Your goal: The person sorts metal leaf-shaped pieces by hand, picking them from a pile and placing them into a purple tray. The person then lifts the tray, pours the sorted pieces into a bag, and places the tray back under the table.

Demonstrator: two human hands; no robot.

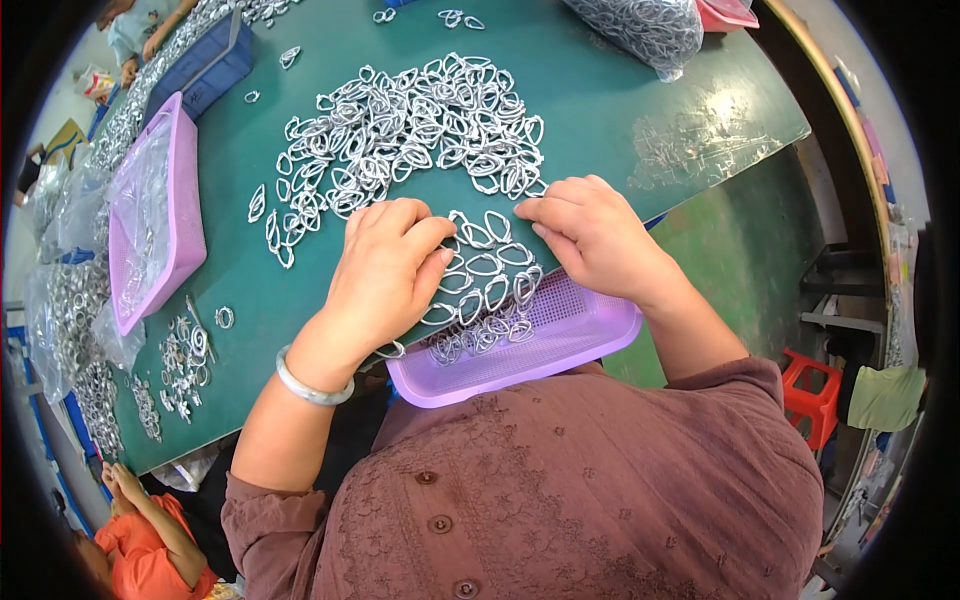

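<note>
My left hand (388,262), with a pale bangle (313,392) on its wrist, is closed at the table's near edge. Its thumb and forefinger come together beside some loose metal rings (484,264); what they pinch, if anything, is hidden. Across from it my right hand (597,238) has its fingers curled, the thumb and forefinger tips close together by the front of a heap of silvery oval rings (430,120). I cannot make out what is between those tips. Below both hands, a purple perforated basket (590,335) against my body holds several rings (480,338).
On the left stand a purple tray (190,230) with plastic bags and a blue bin (215,65). Small metal parts (185,360) lie on the green table (590,110). A bag of parts (640,30) sits far right, a red stool (808,395) beyond. Two other people work on the left.
</note>
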